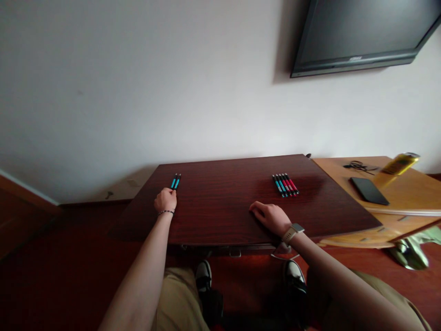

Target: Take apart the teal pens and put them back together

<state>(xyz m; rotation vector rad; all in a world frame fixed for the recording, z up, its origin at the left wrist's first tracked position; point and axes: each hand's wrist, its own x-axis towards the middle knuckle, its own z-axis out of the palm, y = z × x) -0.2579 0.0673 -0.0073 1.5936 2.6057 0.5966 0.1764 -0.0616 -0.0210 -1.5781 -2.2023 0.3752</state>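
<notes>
1. Now the left hand (166, 200) rests curled at the near ends of two blue pens (175, 181), fingertips touching them; whether it pinches them I cannot tell.
2. Their long axis runs toward 1 o'clock from the knuckles.
3. Right hand (271, 217) lies flat, empty, on the table (220, 216); the pen row (285, 185) sits at its 1 o'clock, apart.

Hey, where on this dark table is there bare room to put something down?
The dark table is bare across its middle, between the two blue pens at the left hand and the row of blue and red pens beyond the right hand. The side desk holds a phone, a cable and a can.
</notes>
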